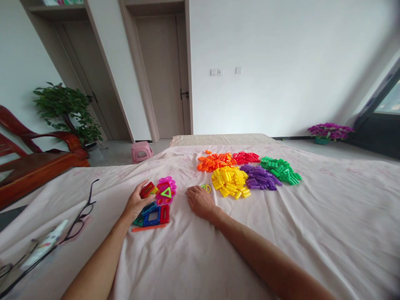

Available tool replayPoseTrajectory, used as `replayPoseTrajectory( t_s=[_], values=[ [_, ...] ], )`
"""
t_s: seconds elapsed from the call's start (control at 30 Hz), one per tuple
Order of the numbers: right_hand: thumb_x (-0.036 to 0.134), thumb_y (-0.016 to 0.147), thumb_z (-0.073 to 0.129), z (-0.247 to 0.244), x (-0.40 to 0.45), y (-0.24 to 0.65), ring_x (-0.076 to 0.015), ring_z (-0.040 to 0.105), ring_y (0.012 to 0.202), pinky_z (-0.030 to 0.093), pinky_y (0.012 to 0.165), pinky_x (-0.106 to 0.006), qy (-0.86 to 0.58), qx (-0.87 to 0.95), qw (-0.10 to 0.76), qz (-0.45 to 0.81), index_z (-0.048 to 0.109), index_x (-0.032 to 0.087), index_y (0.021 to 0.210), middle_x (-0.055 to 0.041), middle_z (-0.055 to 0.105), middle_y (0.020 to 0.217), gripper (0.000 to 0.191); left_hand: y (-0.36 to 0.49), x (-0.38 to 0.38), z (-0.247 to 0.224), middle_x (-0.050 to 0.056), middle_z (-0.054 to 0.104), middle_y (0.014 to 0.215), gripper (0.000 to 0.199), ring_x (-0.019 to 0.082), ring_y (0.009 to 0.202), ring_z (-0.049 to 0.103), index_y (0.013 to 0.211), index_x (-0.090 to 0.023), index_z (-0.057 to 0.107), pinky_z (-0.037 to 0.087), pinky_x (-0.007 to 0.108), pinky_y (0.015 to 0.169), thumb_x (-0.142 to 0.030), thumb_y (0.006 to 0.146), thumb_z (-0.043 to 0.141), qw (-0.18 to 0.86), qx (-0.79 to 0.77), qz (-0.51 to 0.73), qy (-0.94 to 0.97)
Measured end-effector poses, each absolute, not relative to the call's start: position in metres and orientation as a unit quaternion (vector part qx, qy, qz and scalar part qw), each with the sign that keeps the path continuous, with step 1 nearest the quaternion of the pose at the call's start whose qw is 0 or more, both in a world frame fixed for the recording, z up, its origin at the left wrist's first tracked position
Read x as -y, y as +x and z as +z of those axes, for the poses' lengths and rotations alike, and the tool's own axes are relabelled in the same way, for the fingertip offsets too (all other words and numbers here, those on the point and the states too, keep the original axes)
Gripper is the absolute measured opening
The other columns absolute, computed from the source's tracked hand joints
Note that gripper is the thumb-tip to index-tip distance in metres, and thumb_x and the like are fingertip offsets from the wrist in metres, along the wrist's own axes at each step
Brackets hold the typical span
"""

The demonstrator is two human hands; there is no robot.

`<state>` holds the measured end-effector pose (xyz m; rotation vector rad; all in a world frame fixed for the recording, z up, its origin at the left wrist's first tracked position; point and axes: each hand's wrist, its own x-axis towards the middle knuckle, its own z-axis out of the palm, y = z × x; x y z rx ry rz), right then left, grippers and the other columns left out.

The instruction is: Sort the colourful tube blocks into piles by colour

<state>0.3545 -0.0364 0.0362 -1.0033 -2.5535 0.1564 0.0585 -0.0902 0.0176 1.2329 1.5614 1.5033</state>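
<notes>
My left hand (139, 201) is closed round a few red and yellow plastic tiles (149, 189), at the left edge of a pink scalloped piece (169, 183) with a green triangle (166, 192) on it. Just below lie blue, green and red frame tiles (152, 216) and an orange stick (149, 228). My right hand (200, 201) rests palm down on the cloth, beside a yellow-green piece (206, 188); its fingertips are bent down and whatever is under them is hidden. Yellow pieces (230, 181) are heaped to its right.
Orange (215, 162), red (246, 157), purple (261, 178) and green (281, 170) piles lie farther back on the pale cloth (193, 258). Eyeglasses (81, 217) and a white tube (46, 243) are at the left. Beyond stand a pink stool (141, 152) and a wooden chair (46, 154).
</notes>
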Motion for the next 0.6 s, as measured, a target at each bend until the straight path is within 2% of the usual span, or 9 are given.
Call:
replayPoseTrajectory(
  t_s=[0.07, 0.13, 0.23, 0.3, 0.37, 0.5, 0.6],
  values=[
    [0.021, 0.094, 0.047, 0.037, 0.037, 0.355, -0.0203, 0.055, 0.109, 0.039, 0.097, -0.033, -0.355, 0.912, 0.198, 0.060, 0.063, 0.018, 0.109, -0.0090, 0.065, 0.115, 0.022, 0.057, 0.091, 0.019, 0.004, 0.071, 0.106, 0.080, 0.019, 0.090, 0.070, 0.138, -0.026, 0.049, 0.057, 0.034, 0.085, -0.026, 0.065, 0.083, 0.379, -0.536, 0.644, 0.394],
    [0.020, 0.094, 0.047, 0.038, 0.037, 0.354, -0.0205, 0.055, 0.111, 0.039, 0.097, -0.033, -0.352, 0.913, 0.197, 0.064, 0.063, 0.019, 0.110, -0.0093, 0.065, 0.116, 0.023, 0.053, 0.091, 0.021, 0.001, 0.071, 0.103, 0.070, 0.016, 0.090, 0.070, 0.131, -0.025, 0.054, 0.057, 0.032, 0.086, -0.023, 0.067, 0.082, 0.423, -0.475, 0.696, 0.334],
    [0.019, 0.094, 0.048, 0.038, 0.036, 0.353, -0.0210, 0.054, 0.112, 0.039, 0.098, -0.034, -0.355, 0.912, 0.196, 0.068, 0.064, 0.019, 0.111, -0.0093, 0.065, 0.117, 0.024, 0.045, 0.090, 0.024, 0.004, 0.073, 0.103, 0.046, 0.019, 0.099, 0.069, 0.114, -0.019, 0.063, 0.055, 0.035, 0.093, -0.026, 0.072, 0.079, 0.460, -0.431, 0.712, 0.309],
    [0.020, 0.094, 0.048, 0.038, 0.036, 0.353, -0.0211, 0.054, 0.112, 0.039, 0.098, -0.034, -0.357, 0.910, 0.197, 0.070, 0.064, 0.019, 0.112, -0.0094, 0.065, 0.117, 0.024, 0.041, 0.089, 0.025, 0.007, 0.073, 0.103, 0.037, 0.023, 0.103, 0.069, 0.106, -0.017, 0.064, 0.055, 0.040, 0.095, -0.030, 0.074, 0.077, 0.477, -0.423, 0.707, 0.307],
    [0.020, 0.094, 0.048, 0.038, 0.035, 0.352, -0.0211, 0.055, 0.112, 0.039, 0.098, -0.035, -0.356, 0.910, 0.199, 0.072, 0.064, 0.019, 0.113, -0.0096, 0.065, 0.118, 0.025, 0.039, 0.088, 0.025, 0.008, 0.073, 0.105, 0.036, 0.025, 0.107, 0.068, 0.106, -0.017, 0.063, 0.054, 0.044, 0.097, -0.034, 0.076, 0.076, 0.490, -0.413, 0.706, 0.302],
    [0.021, 0.096, 0.046, 0.037, 0.035, 0.352, -0.0213, 0.054, 0.114, 0.040, 0.098, -0.036, -0.349, 0.912, 0.202, 0.072, 0.064, 0.019, 0.115, -0.0098, 0.064, 0.120, 0.026, 0.042, 0.087, 0.022, 0.009, 0.071, 0.113, 0.040, 0.026, 0.114, 0.065, 0.108, -0.018, 0.062, 0.050, 0.043, 0.103, -0.041, 0.078, 0.074, 0.497, -0.398, 0.706, 0.308],
    [0.022, 0.098, 0.043, 0.036, 0.034, 0.352, -0.0212, 0.054, 0.115, 0.040, 0.100, -0.035, -0.345, 0.914, 0.203, 0.069, 0.064, 0.019, 0.117, -0.0099, 0.064, 0.121, 0.028, 0.048, 0.089, 0.022, 0.008, 0.071, 0.111, 0.042, 0.025, 0.112, 0.066, 0.111, -0.018, 0.061, 0.048, 0.044, 0.105, -0.034, 0.076, 0.077, 0.495, -0.404, 0.700, 0.318]
  ],
)
